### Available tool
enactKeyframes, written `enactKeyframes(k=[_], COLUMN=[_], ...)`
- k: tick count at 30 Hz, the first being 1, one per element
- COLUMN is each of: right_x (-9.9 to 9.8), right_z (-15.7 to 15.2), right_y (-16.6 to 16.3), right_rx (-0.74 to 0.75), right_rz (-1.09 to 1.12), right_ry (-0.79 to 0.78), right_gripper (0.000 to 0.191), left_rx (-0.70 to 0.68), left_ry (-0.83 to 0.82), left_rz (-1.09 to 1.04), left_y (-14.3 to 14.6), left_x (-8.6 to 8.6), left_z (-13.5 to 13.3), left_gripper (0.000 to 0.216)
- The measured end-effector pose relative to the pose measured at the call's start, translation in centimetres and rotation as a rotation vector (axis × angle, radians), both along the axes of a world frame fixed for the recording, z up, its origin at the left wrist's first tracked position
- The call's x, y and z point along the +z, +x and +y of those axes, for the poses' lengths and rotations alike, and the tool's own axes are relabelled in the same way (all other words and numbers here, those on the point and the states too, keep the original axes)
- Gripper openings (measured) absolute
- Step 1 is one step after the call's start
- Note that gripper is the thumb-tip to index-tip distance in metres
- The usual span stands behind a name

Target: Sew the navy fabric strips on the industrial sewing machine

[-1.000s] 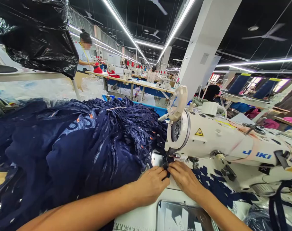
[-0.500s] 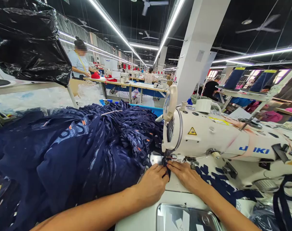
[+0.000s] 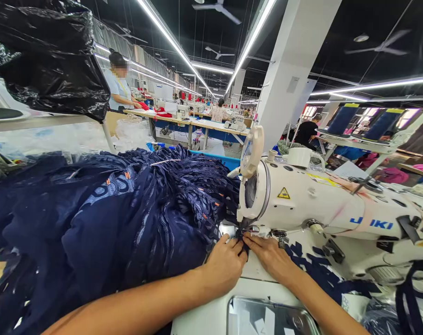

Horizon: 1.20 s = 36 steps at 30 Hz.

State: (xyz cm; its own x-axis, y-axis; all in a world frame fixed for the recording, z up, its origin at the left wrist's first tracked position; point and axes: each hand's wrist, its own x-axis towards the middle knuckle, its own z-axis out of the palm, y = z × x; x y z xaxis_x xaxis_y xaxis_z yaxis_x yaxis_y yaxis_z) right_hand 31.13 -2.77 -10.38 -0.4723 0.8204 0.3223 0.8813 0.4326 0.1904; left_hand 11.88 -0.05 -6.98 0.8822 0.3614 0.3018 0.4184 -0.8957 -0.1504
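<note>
A white sewing machine (image 3: 323, 200) stands to the right, its needle area low at the machine's left end. Just in front of the presser foot, my left hand (image 3: 227, 260) is closed on a small piece of dark navy fabric (image 3: 244, 255). From the other side, my right hand (image 3: 267, 253) presses its fingertips on the same piece, close beside the left fingers. The fingers hide most of that piece. A large heap of navy garments (image 3: 127, 223) with paler lace bands and small orange tags lies left of the hands.
A metal tray (image 3: 270, 321) with white labels sits at the front. Cut navy strips (image 3: 316, 270) lie under the machine arm. Thread cones (image 3: 342, 119) stand at the right; a black plastic bag (image 3: 50, 60) hangs upper left. A person (image 3: 119, 83) works at a far table.
The whole view has shifted slightly, so things appear a little further right. My left index finger is raised a bit more; both hands stay at the needle area.
</note>
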Motion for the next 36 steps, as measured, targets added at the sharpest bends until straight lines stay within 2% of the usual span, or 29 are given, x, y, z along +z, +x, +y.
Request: enactKeyframes(k=[13,18,21,24,30,36], right_x=[1.1,1.7,2.5,2.9,2.3,2.0], right_z=[0.2,0.1,-0.3,-0.9,-0.9,-0.4], right_y=[-1.0,-1.0,-1.3,-1.9,-2.4,-1.0], right_rx=[-0.054,-0.055,0.017,0.082,0.07,0.157], right_rz=[-0.039,0.02,0.081,0.163,0.285,0.477], right_ry=[0.105,0.106,0.104,0.091,0.025,-0.072], right_gripper=[0.043,0.037,0.03,0.027,0.028,0.028], left_rx=[0.057,-0.034,-0.062,-0.011,0.089,0.103], left_ry=[-0.022,-0.119,-0.197,-0.241,-0.184,-0.261], left_rz=[-0.036,-0.107,-0.126,-0.134,-0.106,-0.096], left_y=[0.6,-0.5,-1.4,-1.6,-1.2,-1.3], left_x=[-0.2,-0.1,0.1,0.3,1.0,0.9], left_z=[0.3,0.5,1.0,1.5,1.2,1.2], left_gripper=[0.021,0.023,0.026,0.021,0.022,0.036])
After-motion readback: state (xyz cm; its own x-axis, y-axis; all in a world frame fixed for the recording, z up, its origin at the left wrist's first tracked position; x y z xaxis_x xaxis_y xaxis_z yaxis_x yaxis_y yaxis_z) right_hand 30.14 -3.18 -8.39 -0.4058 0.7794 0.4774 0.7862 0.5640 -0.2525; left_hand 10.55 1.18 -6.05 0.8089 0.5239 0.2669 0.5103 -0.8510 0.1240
